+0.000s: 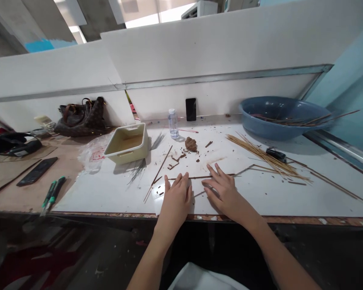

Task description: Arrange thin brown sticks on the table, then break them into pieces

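Note:
A thin brown-coated stick (198, 177) lies crosswise on the white board (103, 197). The fingertips of my left hand (176, 197) rest at its left part, fingers stretched out and flat. My right hand (225, 193) has its spread fingers over the stick's right part; neither hand grips it. Beneath the hands runs a thin wire (199, 194), partly hidden. A lump of brown clay (190, 144) sits beyond the hands, with crumbs and small pieces around it. To the left lies a longer brown stick (162, 164), and a clear flat piece (157, 201) is partly covered by my left hand.
Farther back stand a cream basin (126, 157), a water bottle (173, 125) and a phone (190, 109). Rightward are a bundle of thin sticks (257, 153), a black-handled tool (276, 154) and a blue tub (260, 127). Cutters (53, 192) and a handbag (81, 119) lie left.

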The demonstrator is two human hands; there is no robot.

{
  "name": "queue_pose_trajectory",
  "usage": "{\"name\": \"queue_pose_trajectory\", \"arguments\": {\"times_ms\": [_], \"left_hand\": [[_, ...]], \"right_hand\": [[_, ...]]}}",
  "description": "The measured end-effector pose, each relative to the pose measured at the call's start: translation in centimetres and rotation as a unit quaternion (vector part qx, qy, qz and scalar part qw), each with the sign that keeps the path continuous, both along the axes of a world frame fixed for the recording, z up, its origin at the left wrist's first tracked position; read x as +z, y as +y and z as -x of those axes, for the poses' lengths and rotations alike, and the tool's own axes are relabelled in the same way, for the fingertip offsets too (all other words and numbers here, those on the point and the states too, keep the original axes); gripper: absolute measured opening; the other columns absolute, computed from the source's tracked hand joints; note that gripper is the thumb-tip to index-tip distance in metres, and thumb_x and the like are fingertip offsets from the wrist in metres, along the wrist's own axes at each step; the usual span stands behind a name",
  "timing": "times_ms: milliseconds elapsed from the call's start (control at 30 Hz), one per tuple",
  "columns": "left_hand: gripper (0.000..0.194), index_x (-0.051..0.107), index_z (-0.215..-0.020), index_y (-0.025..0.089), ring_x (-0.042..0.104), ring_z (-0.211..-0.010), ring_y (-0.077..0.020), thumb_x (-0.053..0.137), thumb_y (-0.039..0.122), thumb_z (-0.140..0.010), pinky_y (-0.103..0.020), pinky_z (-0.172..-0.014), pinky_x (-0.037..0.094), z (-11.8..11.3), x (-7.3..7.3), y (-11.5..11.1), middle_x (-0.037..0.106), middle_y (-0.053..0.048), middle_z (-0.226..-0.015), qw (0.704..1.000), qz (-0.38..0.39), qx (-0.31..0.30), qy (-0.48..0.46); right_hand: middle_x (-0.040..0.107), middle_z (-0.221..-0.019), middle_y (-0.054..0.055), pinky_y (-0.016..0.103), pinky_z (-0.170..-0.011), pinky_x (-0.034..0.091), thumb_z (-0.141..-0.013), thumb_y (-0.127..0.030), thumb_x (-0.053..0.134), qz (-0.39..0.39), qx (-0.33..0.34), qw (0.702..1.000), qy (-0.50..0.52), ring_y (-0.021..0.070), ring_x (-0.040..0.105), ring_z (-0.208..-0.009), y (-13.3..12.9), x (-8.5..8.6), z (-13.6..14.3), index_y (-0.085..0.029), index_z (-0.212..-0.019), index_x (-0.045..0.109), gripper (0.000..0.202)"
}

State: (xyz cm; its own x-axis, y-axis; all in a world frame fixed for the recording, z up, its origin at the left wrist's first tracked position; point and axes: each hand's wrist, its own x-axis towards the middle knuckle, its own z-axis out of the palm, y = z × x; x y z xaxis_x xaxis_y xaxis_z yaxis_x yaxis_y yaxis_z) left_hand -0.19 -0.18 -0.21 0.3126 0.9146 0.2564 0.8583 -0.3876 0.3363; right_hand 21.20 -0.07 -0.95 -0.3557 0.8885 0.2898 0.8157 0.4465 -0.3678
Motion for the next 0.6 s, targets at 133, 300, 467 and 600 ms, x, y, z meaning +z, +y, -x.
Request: {"name": "queue_pose_trajectory", "arguments": {"times_ms": [133,300,467,600], "left_hand": [[0.043,0.05,-0.157,0.017,0.066,-0.138,-0.027,0.043,0.024,-0.115,-0.067,-0.135,0.017,0.2,1.2,-0.7,0.077,-0.013,-0.133,1.0,-0.005,0.003,0.003],[0.042,0.052,-0.155,0.015,0.069,-0.131,-0.0257,0.048,0.023,-0.114,-0.066,-0.135,0.02,0.7,1.7,-1.2,0.08,-0.011,-0.124,1.0,-0.007,0.011,0.006],[0.035,0.058,-0.148,0.019,0.067,-0.134,-0.026,0.047,0.023,-0.114,-0.07,-0.134,0.019,1.0,1.3,-1.6,0.078,-0.01,-0.13,1.0,-0.006,-0.004,0.0],[0.033,0.058,-0.146,0.022,0.064,-0.14,-0.0278,0.048,0.022,-0.114,-0.073,-0.133,0.019,1.0,1.2,-1.5,0.077,-0.009,-0.135,1.0,-0.001,-0.009,-0.012]], "right_hand": [[0.033,-0.178,0.013,0.061,-0.123,0.034,-0.114,-0.039,0.042,0.01,0.015,1.0,0.008,0.0378,0.015,-0.169,0.0,0.7,1.3,-0.022,-0.135,0.073,0.041],[0.034,-0.178,0.015,0.062,-0.122,0.036,-0.114,-0.039,0.042,0.023,0.016,1.0,0.009,0.0385,0.015,-0.168,-0.2,0.6,2.0,-0.021,-0.12,0.075,0.038],[0.035,-0.177,0.015,0.062,-0.122,0.037,-0.113,-0.039,0.043,0.028,0.02,0.999,0.008,0.0387,0.016,-0.168,-0.1,0.4,2.1,-0.021,-0.121,0.075,0.038],[0.032,-0.178,0.016,0.063,-0.123,0.036,-0.113,-0.042,0.043,0.026,0.009,1.0,0.012,0.0371,0.016,-0.168,0.2,0.1,2.2,-0.021,-0.153,0.06,0.048]]}}
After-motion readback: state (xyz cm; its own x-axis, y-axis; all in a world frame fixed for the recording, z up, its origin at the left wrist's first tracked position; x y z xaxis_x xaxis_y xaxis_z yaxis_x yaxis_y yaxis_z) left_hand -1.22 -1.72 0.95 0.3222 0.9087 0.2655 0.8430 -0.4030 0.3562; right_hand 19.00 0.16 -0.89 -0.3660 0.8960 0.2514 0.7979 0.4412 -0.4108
